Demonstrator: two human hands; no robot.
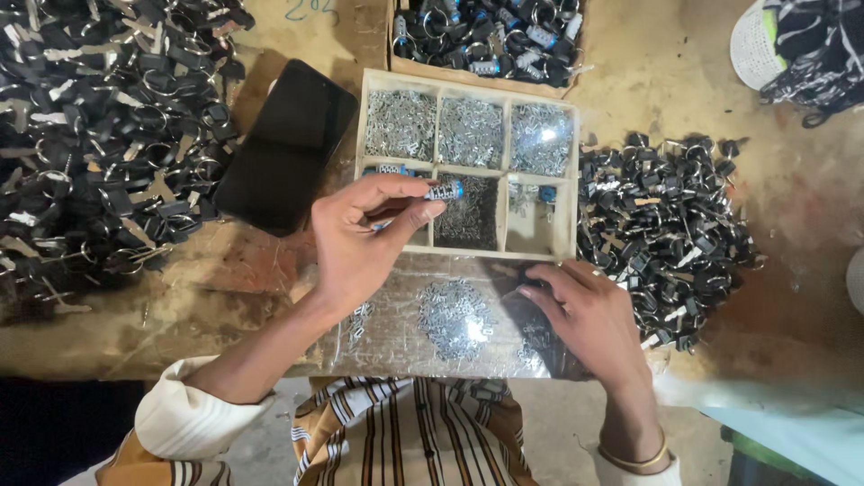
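Bench point(117, 333): worn brown surface under both hands, carrying everything.
Key heap point(108, 135): large pile of black-headed keys on rings, well off to the outer side of the left hand.
Second key heap point(666, 234): smaller pile just beyond and outside the right hand.
Divided tray point(569, 180): pale six-compartment box directly ahead of both hands, holding small metal parts; one compartment nearest the right hand looks almost bare.
Phone point(283, 144): dark slab beyond the left hand, beside the tray.
Clear sheet point(396, 297): shiny film between the hands, with a cluster of small metal pieces point(454, 315) lying on it.
Left hand point(360, 238): raised over the tray's near edge, thumb and fingers pinched shut on a small lock barrel point(443, 191) with a blue end.
Right hand point(585, 315): flat on the sheet, fingers loosely curled, tips touching loose pieces; whether it grips one cannot be told.
Doing it well: probably keep the barrel level and steady in the pinch, and pick one piece at a time.
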